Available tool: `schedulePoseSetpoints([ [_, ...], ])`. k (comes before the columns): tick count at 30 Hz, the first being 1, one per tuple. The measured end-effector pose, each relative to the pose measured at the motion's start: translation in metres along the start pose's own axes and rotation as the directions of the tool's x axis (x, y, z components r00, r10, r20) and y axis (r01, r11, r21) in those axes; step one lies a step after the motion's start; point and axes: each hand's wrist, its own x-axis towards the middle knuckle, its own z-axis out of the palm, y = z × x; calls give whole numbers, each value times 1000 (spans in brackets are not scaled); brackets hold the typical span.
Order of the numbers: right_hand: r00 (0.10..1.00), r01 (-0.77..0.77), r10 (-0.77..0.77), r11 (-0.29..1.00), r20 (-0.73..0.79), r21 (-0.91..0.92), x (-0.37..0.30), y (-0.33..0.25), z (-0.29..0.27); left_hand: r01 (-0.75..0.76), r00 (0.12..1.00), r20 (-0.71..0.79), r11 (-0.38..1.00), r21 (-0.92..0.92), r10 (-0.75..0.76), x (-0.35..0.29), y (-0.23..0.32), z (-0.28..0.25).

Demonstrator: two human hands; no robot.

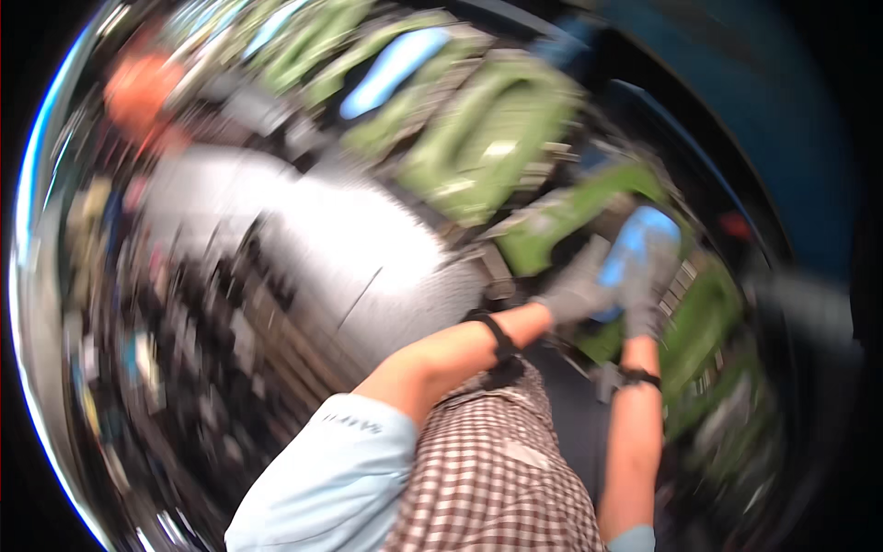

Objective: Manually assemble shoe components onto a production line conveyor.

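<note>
In grey gloves, my left hand (581,287) and my right hand (649,276) meet around a bright blue sole-shaped piece (647,224). The fingers of both close on it, though motion smears the detail. Beneath them lies a green mould-like block (549,225) with a dark foot-shaped hollow. Beside it sits another green block (501,138) with a long sunken shape. Farther up the row, a second blue sole-shaped piece (395,69) rests in a dark hollow.
More green blocks (704,317) continue along the curved row to the right. A dark blue machine body (745,120) rises behind them. On the left are a shiny grey floor (359,235), a blurred orange object (140,92) and smeared racks of things (175,359).
</note>
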Motion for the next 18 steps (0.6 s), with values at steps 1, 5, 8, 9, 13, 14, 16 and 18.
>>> schedulePoseSetpoints([
  [1,994,108,-106,985,23,-134,3,17,-3,61,998,21,998,-6,-60,-22,12,-12],
  [5,981,120,-91,978,171,-168,13,27,-6,236,946,-248,968,86,-209,-169,45,-93],
  [8,987,157,-152,980,-49,120,16,21,-3,501,531,-717,850,-165,-452,-297,-1,-171],
  [9,969,233,-212,957,-129,176,25,-21,-10,449,262,-897,868,-213,-355,-350,-30,-197],
  [13,903,371,-423,686,-72,625,-13,-285,-47,75,-386,-814,864,-497,-434,-467,-82,-301],
  [14,773,539,-628,568,-96,623,-20,-338,-44,43,-314,-777,810,-585,-545,-490,-78,-328],
  [16,610,566,-792,419,-19,710,-42,-435,-17,89,-298,-643,651,-754,-705,-505,-82,-387],
  [18,471,498,-882,285,20,819,-68,-523,13,87,-343,-737,761,-643,-583,-538,-168,-441],
])
